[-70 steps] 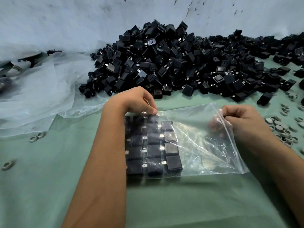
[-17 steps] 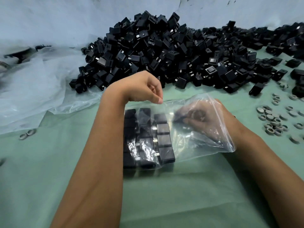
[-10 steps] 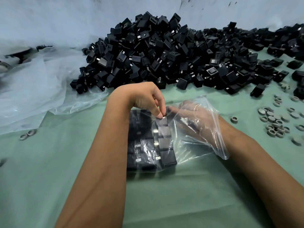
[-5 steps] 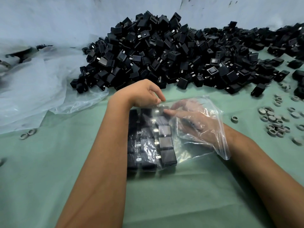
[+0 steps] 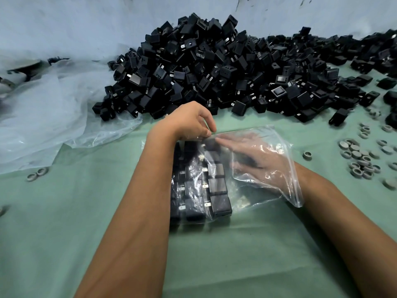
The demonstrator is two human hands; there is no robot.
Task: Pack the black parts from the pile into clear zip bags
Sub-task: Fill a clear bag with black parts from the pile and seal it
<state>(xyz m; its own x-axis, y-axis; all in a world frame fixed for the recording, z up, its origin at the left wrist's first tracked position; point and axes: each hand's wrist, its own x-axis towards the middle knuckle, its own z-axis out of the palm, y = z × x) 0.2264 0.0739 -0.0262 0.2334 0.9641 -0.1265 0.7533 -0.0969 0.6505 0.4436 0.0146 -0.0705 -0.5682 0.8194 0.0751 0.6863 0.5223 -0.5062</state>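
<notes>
A clear zip bag (image 5: 277,145) lies on the green table cover (image 5: 64,211) in the middle of the view. Inside its left half sit several black parts (image 5: 217,190) in neat rows, metal tabs showing. My left hand (image 5: 191,123) pinches the bag's far left edge between thumb and fingers. My right hand (image 5: 255,160) is inside the bag, fingers straight and spread flat, fingertips reaching toward the top part of the right row. A big pile of black parts (image 5: 214,67) lies behind the bag.
Loose clear plastic sheeting (image 5: 49,112) covers the far left. Several grey rings (image 5: 358,158) are scattered at the right, and one lone ring (image 5: 307,155) lies close to the bag. Two rings (image 5: 37,174) lie at the left. A pale wall stands behind the pile.
My right hand went from outside the bag's mouth into the bag and flattened its fingers there. My left hand kept its pinch on the bag's edge.
</notes>
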